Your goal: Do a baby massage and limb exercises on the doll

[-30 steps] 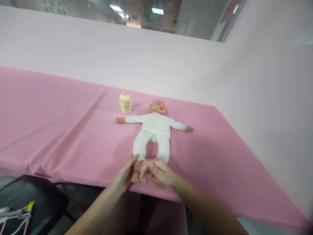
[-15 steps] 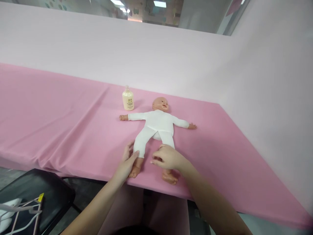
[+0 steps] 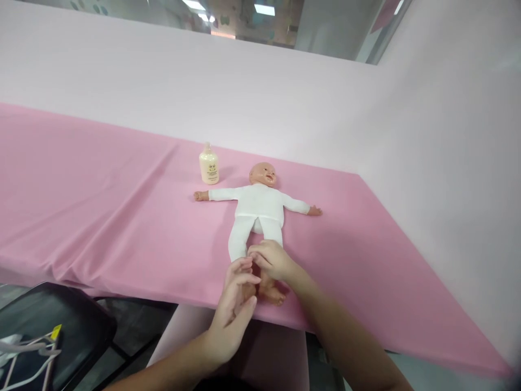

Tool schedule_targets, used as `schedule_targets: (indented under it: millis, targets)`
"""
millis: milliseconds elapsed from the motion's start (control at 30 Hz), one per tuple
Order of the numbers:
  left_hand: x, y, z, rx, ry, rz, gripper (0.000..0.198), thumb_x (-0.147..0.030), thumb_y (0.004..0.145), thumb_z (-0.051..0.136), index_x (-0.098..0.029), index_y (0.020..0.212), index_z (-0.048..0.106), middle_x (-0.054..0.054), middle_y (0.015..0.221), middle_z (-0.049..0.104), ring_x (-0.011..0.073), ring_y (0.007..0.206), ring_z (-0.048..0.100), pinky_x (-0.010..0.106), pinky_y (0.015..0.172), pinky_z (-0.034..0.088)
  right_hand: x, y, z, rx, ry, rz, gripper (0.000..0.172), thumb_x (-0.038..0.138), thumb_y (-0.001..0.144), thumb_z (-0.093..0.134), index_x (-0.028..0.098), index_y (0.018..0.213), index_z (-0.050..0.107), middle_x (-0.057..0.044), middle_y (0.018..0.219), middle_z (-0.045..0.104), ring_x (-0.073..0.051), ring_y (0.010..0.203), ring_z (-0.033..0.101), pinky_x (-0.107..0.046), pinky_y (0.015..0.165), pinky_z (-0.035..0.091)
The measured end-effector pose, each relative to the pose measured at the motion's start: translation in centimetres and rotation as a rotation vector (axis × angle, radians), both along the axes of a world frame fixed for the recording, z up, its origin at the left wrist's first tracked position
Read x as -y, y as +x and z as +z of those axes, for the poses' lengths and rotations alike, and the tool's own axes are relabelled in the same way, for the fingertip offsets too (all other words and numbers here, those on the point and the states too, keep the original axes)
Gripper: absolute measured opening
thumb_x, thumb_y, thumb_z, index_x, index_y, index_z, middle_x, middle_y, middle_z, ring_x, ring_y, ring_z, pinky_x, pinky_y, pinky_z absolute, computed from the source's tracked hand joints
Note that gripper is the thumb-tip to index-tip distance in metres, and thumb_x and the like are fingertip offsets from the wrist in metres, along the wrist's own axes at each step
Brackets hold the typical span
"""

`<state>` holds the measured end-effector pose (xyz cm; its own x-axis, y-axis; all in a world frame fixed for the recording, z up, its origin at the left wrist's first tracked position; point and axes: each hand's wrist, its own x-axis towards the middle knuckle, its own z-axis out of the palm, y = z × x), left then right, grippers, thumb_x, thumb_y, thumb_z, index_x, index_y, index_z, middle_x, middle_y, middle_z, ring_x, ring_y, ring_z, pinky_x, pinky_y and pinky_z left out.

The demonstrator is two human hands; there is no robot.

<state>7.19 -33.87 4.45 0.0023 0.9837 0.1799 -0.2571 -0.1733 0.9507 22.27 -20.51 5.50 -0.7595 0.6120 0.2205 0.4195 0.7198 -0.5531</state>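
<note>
1. Fingers of our left hand [image 3: 230,320] are parted and loosely curved, thumb standing away, in front of the doll's foot on our left side; contact back there we can't confirm.
2. Curled inward, our right hand [image 3: 275,260] sits over the other lower leg. Pads hidden, so we can't tell whether they pinch the leg or just rest. Both hands' fingertips come close together; touching or not, unclear.
3. Doll [image 3: 259,202] lies face up, head away from us, arms out sideways, feet by the near table edge. Bare foot [image 3: 272,296] shows just below our right hand.
4. Progress: we'd call it mid-handling at the lower legs. Doll laid out flat, white fabric on torso and limbs; whether that's clothing or a cloth body, can't say. Nothing marks the leg work as finished; how much remains, we can't tell.
5. Pale bottle [image 3: 209,168] stands upright near the doll's outstretched arm, away from both our hands; used or unused, not shown.
6. Outermost: pink cloth [image 3: 122,201] underneath, white wall [image 3: 252,103] behind, dark chair [image 3: 77,315] at lower left.
</note>
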Motion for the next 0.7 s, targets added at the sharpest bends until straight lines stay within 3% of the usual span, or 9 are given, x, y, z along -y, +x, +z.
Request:
schedule_targets:
  millis: [100,233,333,400,467,567,700]
  targets:
    - [0.4,0.7,-0.2,0.007,-0.113,-0.124,0.040,-0.040,0.091,0.068,-0.029,0.129,0.060,0.010,0.163,0.031,0.0335,0.156,0.024,0.050,0.126,0.028,0.3,-0.2,-0.5,-0.161,-0.076,-0.121,0.048,0.040,0.108,0.031,0.019,0.076,0.060,-0.001,0.070,0.065,-0.014,0.063,0.057,-0.025,0.062,0.040]
    - [0.4,0.8,0.6,-0.308,-0.207,-0.363,0.056,-0.035,0.092,0.064,-0.031,0.146,0.050,0.011,0.171,0.017,0.0352,0.161,0.004,0.060,0.127,0.012,0.7,-0.6,-0.9,-0.329,-0.140,-0.273,0.052,0.048,0.108,0.028,0.020,0.081,0.062,0.001,0.065,0.059,-0.013,0.059,0.055,-0.024,0.058,0.042]
    - [0.2,1.1,0.1,-0.543,-0.079,-0.450,0.050,-0.033,0.094,0.061,-0.029,0.143,0.056,0.011,0.172,0.017,0.0398,0.160,0.001,0.066,0.125,0.010,0.7,-0.9,-1.0,-0.437,-0.170,-0.348,0.055,0.052,0.108,0.026,0.020,0.082,0.062,0.001,0.063,0.056,-0.013,0.058,0.055,-0.025,0.057,0.045]
    - [-0.2,1.6,-1.0,-0.696,0.048,-0.405,0.049,-0.029,0.093,0.061,-0.026,0.141,0.058,0.013,0.171,0.020,0.0441,0.159,0.003,0.070,0.123,0.011,0.6,-1.0,-0.9,-0.507,-0.184,-0.383,0.055,0.052,0.107,0.028,0.019,0.080,0.062,0.000,0.065,0.057,-0.013,0.060,0.056,-0.025,0.059,0.047]
    - [-0.9,2.3,-2.1,-0.818,0.129,-0.320,0.041,-0.020,0.091,0.060,-0.023,0.132,0.063,0.014,0.170,0.023,0.0465,0.158,0.007,0.070,0.121,0.019,0.4,-1.0,-0.9,-0.577,-0.202,-0.406,0.054,0.052,0.106,0.030,0.019,0.079,0.063,-0.001,0.066,0.057,-0.014,0.062,0.056,-0.026,0.061,0.048]
    - [-2.1,3.0,-2.9,-0.844,0.213,-0.229,0.017,-0.009,0.088,0.056,-0.020,0.094,0.067,0.011,0.162,0.037,0.0430,0.151,0.026,0.061,0.116,0.035,0.1,-0.8,-1.0,-0.655,-0.208,-0.420,0.054,0.053,0.106,0.032,0.019,0.079,0.064,-0.001,0.066,0.058,-0.014,0.061,0.056,-0.026,0.060,0.047]
    - [-3.1,2.7,-1.5,-0.605,0.199,-0.167,0.019,-0.009,0.084,0.060,-0.021,0.070,0.055,0.010,0.125,0.065,0.0338,0.131,0.050,0.051,0.111,0.040,-0.1,-0.1,-0.8,-0.653,-0.116,-0.404,0.056,0.053,0.107,0.028,0.019,0.083,0.066,-0.001,0.065,0.059,-0.014,0.060,0.056,-0.027,0.061,0.047]
